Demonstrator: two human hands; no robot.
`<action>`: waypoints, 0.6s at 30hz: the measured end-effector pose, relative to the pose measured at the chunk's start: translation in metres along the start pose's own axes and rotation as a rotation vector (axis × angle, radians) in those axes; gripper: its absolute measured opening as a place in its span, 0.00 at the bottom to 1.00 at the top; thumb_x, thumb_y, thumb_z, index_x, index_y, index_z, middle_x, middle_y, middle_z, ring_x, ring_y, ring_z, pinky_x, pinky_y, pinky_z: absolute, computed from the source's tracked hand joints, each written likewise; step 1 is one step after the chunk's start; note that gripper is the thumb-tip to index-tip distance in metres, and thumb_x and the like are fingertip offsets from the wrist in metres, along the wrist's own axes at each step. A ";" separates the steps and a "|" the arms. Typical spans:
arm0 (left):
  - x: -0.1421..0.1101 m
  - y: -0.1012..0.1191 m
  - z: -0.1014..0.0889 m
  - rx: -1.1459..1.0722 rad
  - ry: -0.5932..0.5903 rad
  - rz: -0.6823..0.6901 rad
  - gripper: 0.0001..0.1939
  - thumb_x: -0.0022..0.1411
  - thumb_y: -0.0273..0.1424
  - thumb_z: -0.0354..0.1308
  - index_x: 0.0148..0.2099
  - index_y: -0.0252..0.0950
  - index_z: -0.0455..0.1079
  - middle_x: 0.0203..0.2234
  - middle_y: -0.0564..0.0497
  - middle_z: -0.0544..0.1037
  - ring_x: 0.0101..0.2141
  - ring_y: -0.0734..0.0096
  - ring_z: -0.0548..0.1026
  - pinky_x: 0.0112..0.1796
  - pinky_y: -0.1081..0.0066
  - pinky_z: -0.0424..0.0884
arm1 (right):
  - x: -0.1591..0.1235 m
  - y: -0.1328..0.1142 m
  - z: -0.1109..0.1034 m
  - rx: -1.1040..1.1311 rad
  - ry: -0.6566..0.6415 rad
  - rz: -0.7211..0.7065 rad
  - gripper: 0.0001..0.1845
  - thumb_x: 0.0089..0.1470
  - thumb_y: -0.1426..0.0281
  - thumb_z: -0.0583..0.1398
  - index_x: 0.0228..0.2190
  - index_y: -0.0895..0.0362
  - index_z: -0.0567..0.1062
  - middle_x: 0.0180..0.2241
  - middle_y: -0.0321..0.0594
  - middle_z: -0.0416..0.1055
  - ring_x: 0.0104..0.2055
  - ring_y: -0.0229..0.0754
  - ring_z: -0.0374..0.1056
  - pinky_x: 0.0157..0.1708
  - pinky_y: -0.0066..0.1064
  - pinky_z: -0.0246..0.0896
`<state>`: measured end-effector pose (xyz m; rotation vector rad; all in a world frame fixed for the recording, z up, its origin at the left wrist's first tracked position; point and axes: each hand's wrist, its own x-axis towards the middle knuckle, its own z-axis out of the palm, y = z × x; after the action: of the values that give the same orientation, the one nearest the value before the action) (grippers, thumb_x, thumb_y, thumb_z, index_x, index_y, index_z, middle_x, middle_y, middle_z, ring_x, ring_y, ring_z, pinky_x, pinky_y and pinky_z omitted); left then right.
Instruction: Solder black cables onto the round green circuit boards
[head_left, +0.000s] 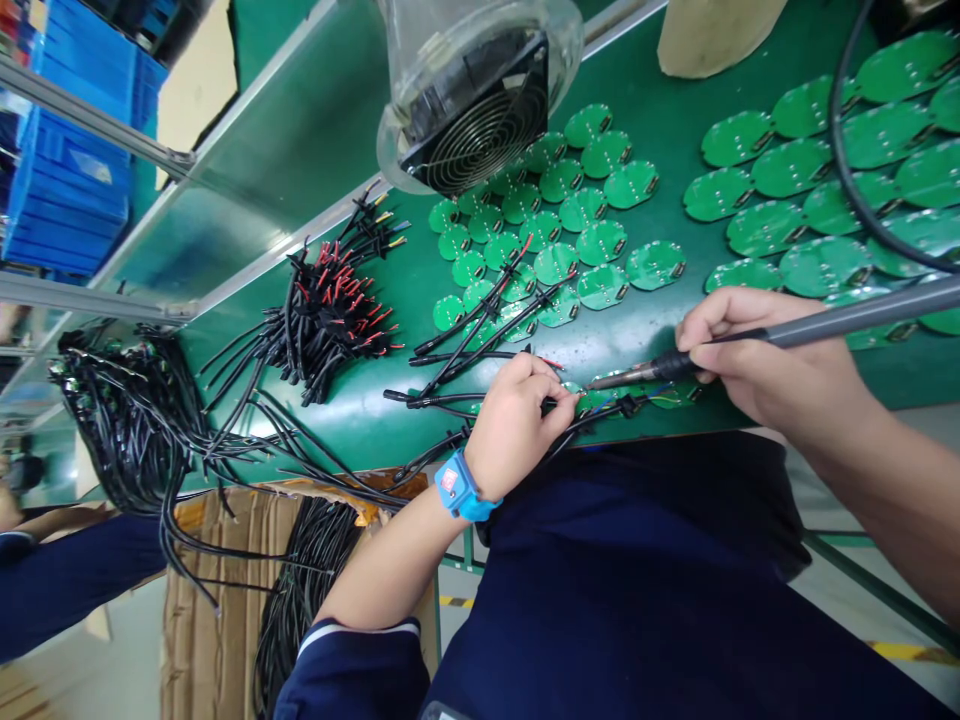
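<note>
My right hand [757, 355] is closed round a grey-handled soldering iron [840, 322], whose tip points left at a round green circuit board [611, 400] at the near edge of the green bench. My left hand [517, 420], with a blue wrist strap [459, 488], pinches a thin black wire [442, 400] against that same board. The board is partly hidden by my fingers.
Several round green circuit boards [570, 225] lie in rows at mid-bench and more boards [817, 180] at the right. Bundles of black and red wires [330, 315] lie left. A fume fan [480, 110] stands behind. A cardboard box [225, 600] of cables sits below the bench edge.
</note>
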<state>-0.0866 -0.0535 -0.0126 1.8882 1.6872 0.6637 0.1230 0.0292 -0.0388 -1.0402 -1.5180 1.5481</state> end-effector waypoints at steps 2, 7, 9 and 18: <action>0.000 0.000 0.000 -0.005 0.002 0.003 0.05 0.57 0.25 0.58 0.28 0.34 0.67 0.30 0.50 0.68 0.37 0.70 0.70 0.39 0.69 0.68 | -0.001 -0.001 0.001 -0.026 -0.014 0.007 0.02 0.44 0.74 0.58 0.24 0.55 0.70 0.19 0.32 0.62 0.21 0.32 0.56 0.19 0.27 0.49; -0.001 0.000 0.000 -0.020 0.003 0.001 0.05 0.58 0.25 0.57 0.29 0.34 0.67 0.30 0.50 0.67 0.37 0.71 0.69 0.39 0.69 0.68 | -0.001 -0.003 0.001 -0.069 -0.049 0.029 0.02 0.43 0.74 0.58 0.24 0.55 0.70 0.18 0.31 0.62 0.20 0.32 0.56 0.17 0.26 0.49; -0.001 0.000 0.000 -0.018 0.010 -0.008 0.05 0.57 0.25 0.57 0.29 0.34 0.67 0.30 0.50 0.67 0.36 0.71 0.69 0.39 0.69 0.68 | -0.001 -0.003 0.001 -0.076 -0.050 0.022 0.03 0.43 0.74 0.58 0.23 0.55 0.70 0.18 0.31 0.62 0.20 0.32 0.56 0.17 0.26 0.49; 0.003 0.007 -0.001 0.035 -0.015 -0.053 0.06 0.56 0.23 0.57 0.27 0.34 0.65 0.29 0.49 0.66 0.38 0.68 0.69 0.40 0.66 0.68 | 0.000 -0.003 0.000 -0.106 -0.055 0.030 0.02 0.43 0.74 0.58 0.23 0.55 0.70 0.19 0.32 0.63 0.19 0.33 0.56 0.16 0.26 0.48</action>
<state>-0.0820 -0.0507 -0.0072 1.8605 1.7439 0.6017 0.1225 0.0295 -0.0354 -1.0927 -1.6443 1.5421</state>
